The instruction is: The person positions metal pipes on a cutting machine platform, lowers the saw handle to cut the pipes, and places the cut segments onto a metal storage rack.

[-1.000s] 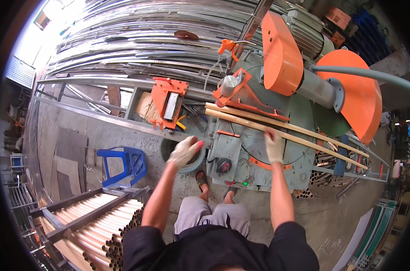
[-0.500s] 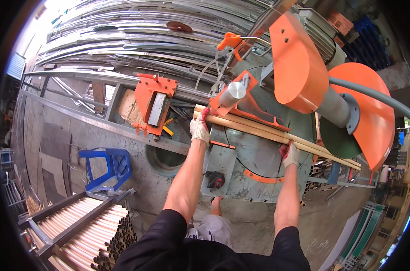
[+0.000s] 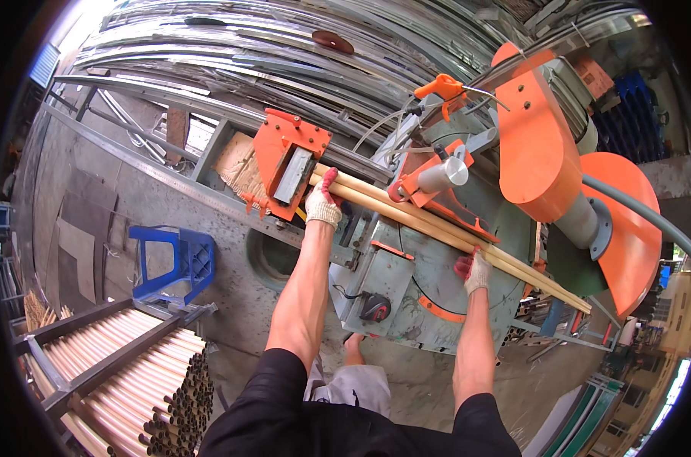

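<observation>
Two long tan metal tubes (image 3: 429, 225) lie side by side across the grey table of an orange cutting saw (image 3: 540, 145). My left hand (image 3: 324, 201), in a white glove with red fingers, grips them near their left ends. Those ends meet an orange stop block (image 3: 291, 164); whether they touch it is hard to tell. Farther right, my right hand (image 3: 473, 271), gloved the same way, closes on the tubes from the near side. A grey clamp cylinder (image 3: 444, 175) sits just beyond the tubes. Their right ends run past the dark blade area under the orange guard.
At lower left a metal rack (image 3: 52, 373) holds many similar tubes (image 3: 143, 373). A blue plastic stool (image 3: 174, 263) stands on the floor beyond it. The saw table carries a tape measure (image 3: 375, 308). Long metal profiles (image 3: 246, 57) are piled at the back.
Both hands have slid the tubes leftward along the saw table, bringing their left ends from near the clamp over to the orange stop block. The view has shifted a little.
</observation>
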Action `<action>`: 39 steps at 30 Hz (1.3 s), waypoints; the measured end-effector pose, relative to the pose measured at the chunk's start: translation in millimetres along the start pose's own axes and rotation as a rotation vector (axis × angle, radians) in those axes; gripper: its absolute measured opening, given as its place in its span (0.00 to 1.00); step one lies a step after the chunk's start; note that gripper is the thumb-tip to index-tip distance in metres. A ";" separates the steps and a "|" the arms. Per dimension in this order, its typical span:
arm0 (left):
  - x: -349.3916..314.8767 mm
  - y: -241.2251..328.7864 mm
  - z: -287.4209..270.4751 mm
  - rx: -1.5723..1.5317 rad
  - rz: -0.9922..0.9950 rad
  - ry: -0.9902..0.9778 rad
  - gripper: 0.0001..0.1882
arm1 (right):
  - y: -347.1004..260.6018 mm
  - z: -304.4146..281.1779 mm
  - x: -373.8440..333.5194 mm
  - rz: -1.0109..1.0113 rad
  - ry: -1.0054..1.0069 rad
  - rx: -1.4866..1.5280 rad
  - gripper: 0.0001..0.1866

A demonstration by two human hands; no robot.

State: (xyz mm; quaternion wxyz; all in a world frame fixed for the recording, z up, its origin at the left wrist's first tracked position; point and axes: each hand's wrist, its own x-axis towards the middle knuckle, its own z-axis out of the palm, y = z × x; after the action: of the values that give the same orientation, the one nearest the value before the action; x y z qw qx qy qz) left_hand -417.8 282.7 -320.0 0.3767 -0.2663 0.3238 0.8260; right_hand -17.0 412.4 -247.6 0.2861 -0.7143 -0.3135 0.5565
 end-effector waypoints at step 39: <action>-21.7 -3.8 11.0 0.620 -0.067 -0.125 0.31 | 206.0 -163.4 -124.3 -0.973 -0.648 -1.833 0.12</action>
State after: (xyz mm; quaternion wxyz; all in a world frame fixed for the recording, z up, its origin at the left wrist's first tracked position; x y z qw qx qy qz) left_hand -404.5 282.9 -299.2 0.4863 -0.0980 0.5272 0.6899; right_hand 146.0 175.6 -291.6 -0.2623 -0.2746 -0.9197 0.0998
